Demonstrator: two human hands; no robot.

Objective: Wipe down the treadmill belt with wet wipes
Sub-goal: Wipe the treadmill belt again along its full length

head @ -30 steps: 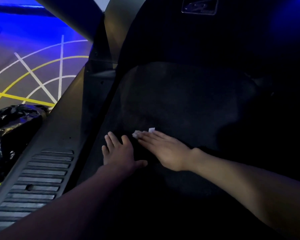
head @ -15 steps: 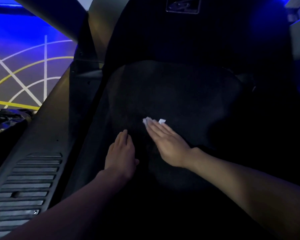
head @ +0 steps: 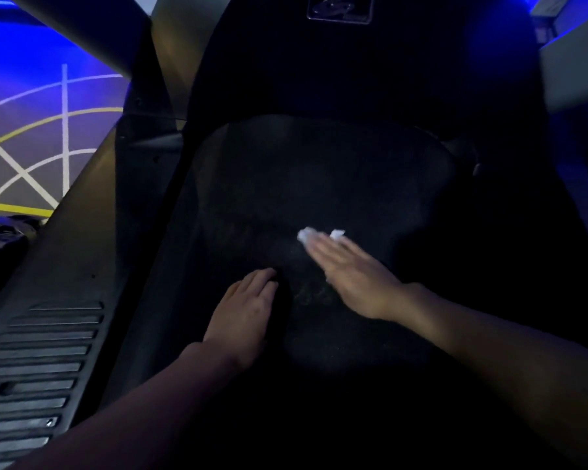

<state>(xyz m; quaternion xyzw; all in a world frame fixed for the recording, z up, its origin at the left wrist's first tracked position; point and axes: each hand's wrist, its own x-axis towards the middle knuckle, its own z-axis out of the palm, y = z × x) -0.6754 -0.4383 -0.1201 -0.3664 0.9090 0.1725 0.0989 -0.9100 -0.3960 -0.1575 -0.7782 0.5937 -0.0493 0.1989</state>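
The right hand [head: 350, 276] presses a white wipe [head: 308, 235] flat on the dark belt [head: 319, 184] — fingers straight (blurred); the left hand [head: 243, 313] rests flat beside it, fingers together.

the dark treadmill belt [head: 319, 171] carries a white wet wipe [head: 305, 235] near its middle, pressed under the flat right hand [head: 352, 271]; the left hand [head: 243, 315] rests flat just near-left of it.
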